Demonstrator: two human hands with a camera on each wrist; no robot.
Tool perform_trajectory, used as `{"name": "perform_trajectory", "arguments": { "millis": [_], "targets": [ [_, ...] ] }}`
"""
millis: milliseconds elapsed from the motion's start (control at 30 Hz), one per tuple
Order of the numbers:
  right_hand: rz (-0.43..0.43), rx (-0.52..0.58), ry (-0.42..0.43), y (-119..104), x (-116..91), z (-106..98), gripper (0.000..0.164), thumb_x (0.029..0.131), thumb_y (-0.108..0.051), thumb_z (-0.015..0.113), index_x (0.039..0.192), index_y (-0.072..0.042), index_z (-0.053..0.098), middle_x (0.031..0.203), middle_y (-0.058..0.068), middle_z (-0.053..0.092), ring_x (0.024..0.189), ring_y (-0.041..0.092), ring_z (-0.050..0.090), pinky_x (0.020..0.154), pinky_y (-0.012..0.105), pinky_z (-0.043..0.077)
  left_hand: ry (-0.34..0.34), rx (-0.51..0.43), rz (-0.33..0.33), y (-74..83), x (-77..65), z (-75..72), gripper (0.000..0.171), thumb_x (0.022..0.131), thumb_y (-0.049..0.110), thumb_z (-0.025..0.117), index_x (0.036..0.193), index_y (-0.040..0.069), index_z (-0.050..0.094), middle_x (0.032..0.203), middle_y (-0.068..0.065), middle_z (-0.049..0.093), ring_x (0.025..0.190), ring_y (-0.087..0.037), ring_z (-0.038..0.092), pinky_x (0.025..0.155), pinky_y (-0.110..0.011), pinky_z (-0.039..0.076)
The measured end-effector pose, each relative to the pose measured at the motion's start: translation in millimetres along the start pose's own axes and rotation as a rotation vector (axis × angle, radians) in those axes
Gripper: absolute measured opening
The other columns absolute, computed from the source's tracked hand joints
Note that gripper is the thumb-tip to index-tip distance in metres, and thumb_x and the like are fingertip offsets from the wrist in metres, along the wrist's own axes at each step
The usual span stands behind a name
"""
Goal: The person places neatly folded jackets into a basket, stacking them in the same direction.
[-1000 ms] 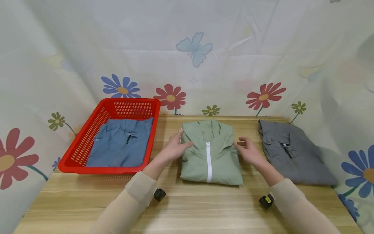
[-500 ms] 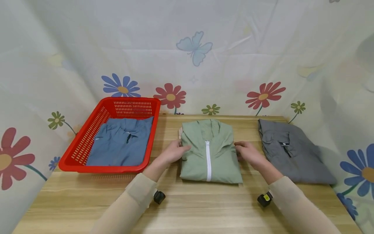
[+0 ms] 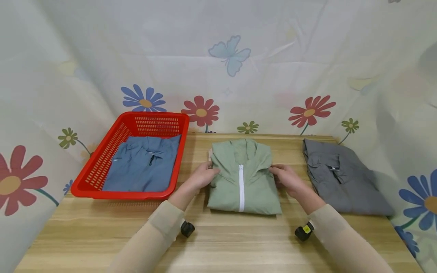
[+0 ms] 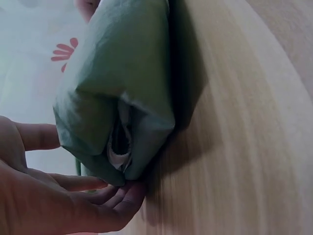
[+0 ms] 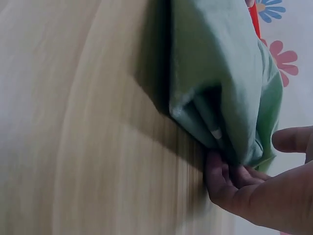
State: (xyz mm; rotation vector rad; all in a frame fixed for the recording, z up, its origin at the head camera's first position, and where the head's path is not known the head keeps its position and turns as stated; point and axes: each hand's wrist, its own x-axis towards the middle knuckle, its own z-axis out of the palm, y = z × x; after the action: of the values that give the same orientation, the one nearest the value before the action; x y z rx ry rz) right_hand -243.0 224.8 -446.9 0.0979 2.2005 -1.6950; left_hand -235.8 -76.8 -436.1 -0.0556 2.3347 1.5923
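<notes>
A folded light green jacket (image 3: 252, 193) with a white zipper lies in the middle of the table, its collar toward the back. My left hand (image 3: 203, 175) holds its left side, thumb on top and fingertips tucked under the edge. On the opposite side, my right hand (image 3: 286, 177) pinches the right edge the same way. In the left wrist view, the fingers (image 4: 129, 200) curl beneath the jacket's folded layers (image 4: 122, 58). The right wrist view has the fingers (image 5: 220, 181) under the bottom layer of the jacket (image 5: 215, 63).
A red plastic basket (image 3: 124, 195) stands at the left, holding a folded blue garment (image 3: 143, 167). Folded dark grey clothing (image 3: 348, 185) lies at the right. Floral curtain (image 3: 177, 72) surrounds the wooden table (image 3: 239, 242) at the back and sides.
Both hands have moved in against the jacket's sides, and their fingers have gone under its edges. The jacket has shifted very slightly to the left.
</notes>
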Motion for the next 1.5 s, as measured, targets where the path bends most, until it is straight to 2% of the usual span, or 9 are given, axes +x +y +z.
{"name": "perform_trajectory", "arguments": {
  "millis": [233,500,700,867,1000,1167,1300,1500],
  "targets": [
    [-0.005,0.039,-0.028,-2,2,3,0.059,0.104,-0.01,0.045,0.152,0.018,0.026,0.151,0.032,0.038,0.128,0.036,0.047,0.105,0.047,0.042,0.02,-0.036,0.003,-0.7,2.1,1.9,0.062,0.104,0.022,0.054,0.154,-0.01,0.035,0.158,-0.025,0.037,0.144,-0.038,0.035,0.117,-0.052,0.031],
    [-0.043,0.047,-0.077,4,6,-1,0.063,0.1,-0.001,0.048,0.156,0.012,0.022,0.144,0.031,0.044,0.114,0.025,0.054,0.09,0.032,0.049,0.034,-0.091,-0.013,-2.2,0.6,0.9,0.064,0.105,0.019,0.05,0.157,-0.01,0.026,0.161,-0.026,0.03,0.147,-0.038,0.029,0.118,-0.052,0.029],
    [-0.028,0.152,-0.098,11,10,-2,0.065,0.101,-0.001,0.054,0.157,0.008,0.021,0.151,0.027,0.035,0.127,0.028,0.047,0.102,0.036,0.043,0.044,-0.154,-0.019,-8.9,1.5,-0.5,0.065,0.105,0.018,0.05,0.159,-0.006,0.023,0.162,-0.024,0.029,0.148,-0.038,0.029,0.118,-0.053,0.029],
    [-0.028,0.233,-0.128,15,10,-2,0.068,0.101,0.001,0.054,0.156,0.009,0.016,0.14,0.023,0.044,0.11,0.019,0.058,0.09,0.034,0.052,0.065,-0.15,-0.037,-12.4,4.5,-1.5,0.064,0.105,0.018,0.049,0.159,-0.006,0.023,0.161,-0.026,0.029,0.147,-0.04,0.03,0.117,-0.054,0.03],
    [-0.026,0.276,-0.151,15,8,-1,0.07,0.101,0.001,0.054,0.156,0.01,0.012,0.135,0.021,0.048,0.103,0.016,0.061,0.085,0.034,0.055,0.067,-0.149,-0.039,-15.6,8.1,-2.1,0.062,0.103,0.016,0.052,0.154,-0.01,0.031,0.154,-0.027,0.04,0.14,-0.039,0.041,0.112,-0.051,0.038],
    [-0.016,0.242,-0.129,14,7,-1,0.072,0.101,-0.002,0.054,0.157,0.012,0.011,0.138,0.022,0.046,0.106,0.015,0.058,0.087,0.031,0.053,0.027,-0.213,-0.081,-17.1,11.4,-3.4,0.061,0.098,0.011,0.057,0.151,-0.01,0.037,0.142,-0.025,0.052,0.119,-0.033,0.059,0.096,-0.045,0.053],
    [-0.008,0.222,-0.097,12,6,-2,0.072,0.1,-0.002,0.055,0.157,0.013,0.013,0.137,0.023,0.046,0.106,0.016,0.056,0.086,0.029,0.052,0.008,-0.257,-0.116,-14.1,10.5,-4.3,0.065,0.097,0.009,0.059,0.155,-0.006,0.033,0.143,-0.023,0.052,0.111,-0.03,0.063,0.088,-0.043,0.057],
    [-0.017,0.203,-0.085,8,2,-4,0.072,0.1,-0.003,0.056,0.157,0.012,0.014,0.138,0.021,0.045,0.109,0.017,0.055,0.087,0.027,0.051,0.024,-0.234,-0.098,-9.2,9.3,-3.2,0.067,0.097,0.009,0.061,0.156,-0.003,0.033,0.14,-0.022,0.053,0.115,-0.03,0.059,0.092,-0.045,0.055]
  ]
}}
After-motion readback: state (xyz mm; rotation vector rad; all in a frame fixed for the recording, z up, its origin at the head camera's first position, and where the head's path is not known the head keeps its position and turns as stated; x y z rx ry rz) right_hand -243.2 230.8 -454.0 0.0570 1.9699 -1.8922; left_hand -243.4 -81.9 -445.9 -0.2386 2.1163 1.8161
